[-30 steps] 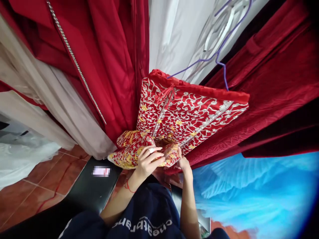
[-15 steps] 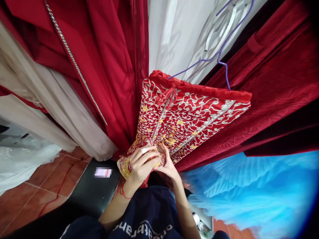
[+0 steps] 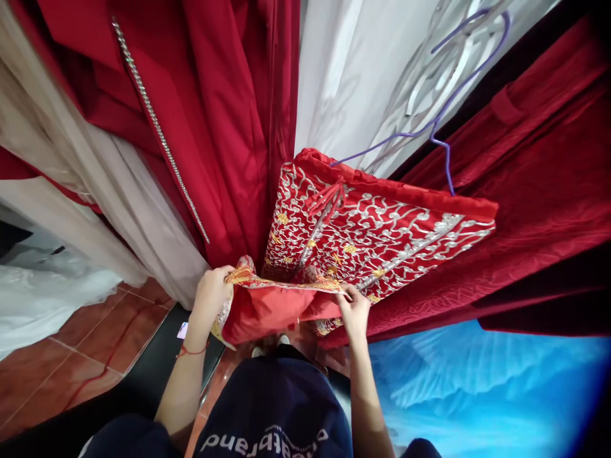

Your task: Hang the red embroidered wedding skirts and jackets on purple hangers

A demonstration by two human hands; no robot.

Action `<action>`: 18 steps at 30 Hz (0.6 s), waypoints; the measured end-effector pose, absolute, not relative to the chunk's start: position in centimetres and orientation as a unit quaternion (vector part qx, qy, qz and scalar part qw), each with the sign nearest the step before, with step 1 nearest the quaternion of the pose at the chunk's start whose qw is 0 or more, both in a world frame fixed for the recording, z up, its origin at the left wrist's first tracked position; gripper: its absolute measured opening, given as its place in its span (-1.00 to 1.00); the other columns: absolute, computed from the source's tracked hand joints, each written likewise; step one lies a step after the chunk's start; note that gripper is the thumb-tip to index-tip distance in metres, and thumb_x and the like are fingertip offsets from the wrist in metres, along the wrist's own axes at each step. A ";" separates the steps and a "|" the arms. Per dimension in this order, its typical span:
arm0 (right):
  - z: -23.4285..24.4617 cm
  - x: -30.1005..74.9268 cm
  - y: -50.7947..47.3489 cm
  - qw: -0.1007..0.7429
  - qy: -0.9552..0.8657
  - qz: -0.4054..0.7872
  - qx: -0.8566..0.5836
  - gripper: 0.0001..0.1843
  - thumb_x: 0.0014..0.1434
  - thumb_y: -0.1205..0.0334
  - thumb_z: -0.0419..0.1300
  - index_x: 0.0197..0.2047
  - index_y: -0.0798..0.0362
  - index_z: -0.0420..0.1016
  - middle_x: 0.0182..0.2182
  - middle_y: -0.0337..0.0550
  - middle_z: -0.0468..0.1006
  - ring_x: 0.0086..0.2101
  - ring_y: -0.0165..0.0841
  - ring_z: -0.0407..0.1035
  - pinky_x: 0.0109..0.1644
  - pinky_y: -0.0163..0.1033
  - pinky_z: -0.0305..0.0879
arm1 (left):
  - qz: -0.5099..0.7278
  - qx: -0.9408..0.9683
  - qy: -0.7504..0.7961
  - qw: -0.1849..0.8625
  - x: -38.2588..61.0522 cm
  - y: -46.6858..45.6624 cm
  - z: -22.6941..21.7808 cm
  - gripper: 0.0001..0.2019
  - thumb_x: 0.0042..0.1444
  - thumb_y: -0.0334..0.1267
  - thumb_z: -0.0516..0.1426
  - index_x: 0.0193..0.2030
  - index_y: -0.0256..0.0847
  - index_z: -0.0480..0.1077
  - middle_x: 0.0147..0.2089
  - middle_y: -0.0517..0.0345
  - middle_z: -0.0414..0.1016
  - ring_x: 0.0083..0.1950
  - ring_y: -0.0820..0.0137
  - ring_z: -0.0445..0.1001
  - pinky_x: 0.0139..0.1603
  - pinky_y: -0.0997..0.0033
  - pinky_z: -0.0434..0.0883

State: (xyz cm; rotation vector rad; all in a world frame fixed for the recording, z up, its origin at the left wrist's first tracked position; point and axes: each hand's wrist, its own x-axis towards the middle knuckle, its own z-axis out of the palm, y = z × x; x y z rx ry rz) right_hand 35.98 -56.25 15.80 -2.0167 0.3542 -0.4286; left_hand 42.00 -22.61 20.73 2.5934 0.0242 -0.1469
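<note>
A red skirt (image 3: pixel 382 222) with silver and gold embroidery and a gathered waistband hangs from a purple wire hanger (image 3: pixel 436 124). In front of my body, a gold-embroidered edge of the cloth is stretched between my hands, its plain red lining (image 3: pixel 272 312) facing me. My left hand (image 3: pixel 212 294) grips this edge at one end, fingers closed. The other end is pinched by my right hand (image 3: pixel 356 312), with thumb and fingers together. A red tie cord (image 3: pixel 327 197) dangles below the waistband. Where the held edge joins the hanging part is partly hidden.
Long red dresses (image 3: pixel 219 114) and pale gowns (image 3: pixel 157 210) hang at the left; a dark red dress (image 3: pixel 539 172) hangs at the right. Bright blue fabric (image 3: pixel 468 388) spreads at lower right. A black seat (image 3: pixel 157 353) bears a small pale item (image 3: pixel 182 330), above tiled floor (image 3: pixel 95 337).
My hands were close together on bunched embroidered cloth; they have moved apart, left and right. The edge is now pulled taut and the red lining shows.
</note>
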 end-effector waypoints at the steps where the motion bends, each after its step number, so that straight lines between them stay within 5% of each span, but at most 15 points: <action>1: 16.9 36.3 -57.0 0.503 0.139 -0.177 -0.835 -0.71 0.07 0.02 0.18 -0.38 0.09 0.54 -0.50 -0.22 0.54 -0.45 -0.33 0.38 -0.32 -0.30 0.28 | -0.105 0.962 -0.004 0.251 42.5 -22.4 20.2 -0.58 0.08 -0.49 0.05 0.03 -0.15 0.54 0.00 -0.01 0.66 0.05 0.18 0.60 0.02 0.36 0.42; 6: 20.8 38.4 -58.0 0.525 0.118 -0.173 -0.825 -0.76 0.03 0.07 0.23 -0.45 0.08 0.50 -0.54 -0.24 0.49 -0.50 -0.37 0.32 -0.40 -0.32 0.23 | -0.162 0.954 -0.031 0.249 43.1 -22.3 20.2 -0.66 0.06 -0.40 0.10 -0.08 -0.07 0.59 -0.15 0.16 0.69 -0.10 0.26 0.60 -0.17 0.45 0.36; 10: 23.3 39.8 -56.1 0.584 0.122 -0.200 -0.777 -0.76 0.06 0.05 0.24 -0.34 0.06 0.46 -0.54 -0.26 0.44 -0.57 -0.43 0.22 -0.51 -0.34 0.13 | -0.073 0.983 -0.021 0.167 42.3 -23.1 23.3 -0.50 0.24 -0.24 0.00 0.31 -0.10 0.37 -0.22 0.03 0.65 -0.12 0.18 0.60 -0.17 0.35 0.35; 13: 25.6 40.2 -54.0 0.635 0.086 -0.200 -0.741 -0.78 0.13 0.07 0.24 -0.23 0.02 0.42 -0.56 -0.34 0.39 -0.63 -0.48 0.09 -0.58 -0.36 0.02 | 0.042 0.992 0.029 0.119 40.8 -24.9 25.7 -0.38 0.28 -0.22 -0.07 0.49 -0.15 0.09 -0.46 0.12 0.54 -0.32 0.18 0.57 -0.26 0.33 0.33; 18: 29.6 41.0 -50.3 0.660 -0.083 -0.127 -0.736 -0.77 0.30 0.10 0.13 -0.02 -0.04 0.42 -0.18 -0.16 0.59 -0.50 -0.44 0.32 -0.42 -0.32 0.28 | 0.202 0.956 -0.008 0.211 38.0 -28.8 27.6 -0.28 0.13 -0.28 0.01 0.47 -0.16 0.10 -0.67 0.36 0.27 -0.65 0.38 0.32 -0.47 0.42 0.26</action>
